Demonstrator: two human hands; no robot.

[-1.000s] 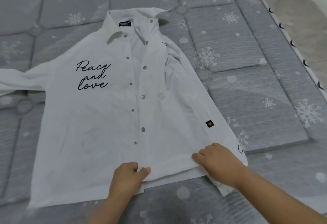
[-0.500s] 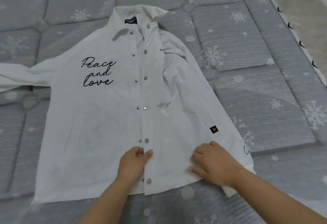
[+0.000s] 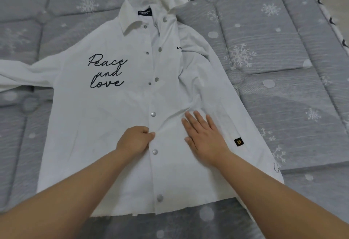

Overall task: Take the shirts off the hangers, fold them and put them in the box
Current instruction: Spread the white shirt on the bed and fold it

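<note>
Having moved up from the hem, my left hand [image 3: 135, 140] is pinching the white shirt [image 3: 98, 125] placket; my right hand [image 3: 204, 136] is pressing flat, closing snaps before folding.

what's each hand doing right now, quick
Left hand: fingers curled, pinching the white shirt at its snap placket.
Right hand: open, fingers straight, pressing flat on the shirt's front panel.

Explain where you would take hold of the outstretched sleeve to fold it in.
Grip the sleeve near its shoulder seam, coming from above on the left. It lies flat across the mattress, its cuff out of frame, so only that stretch can be pinched.
</note>
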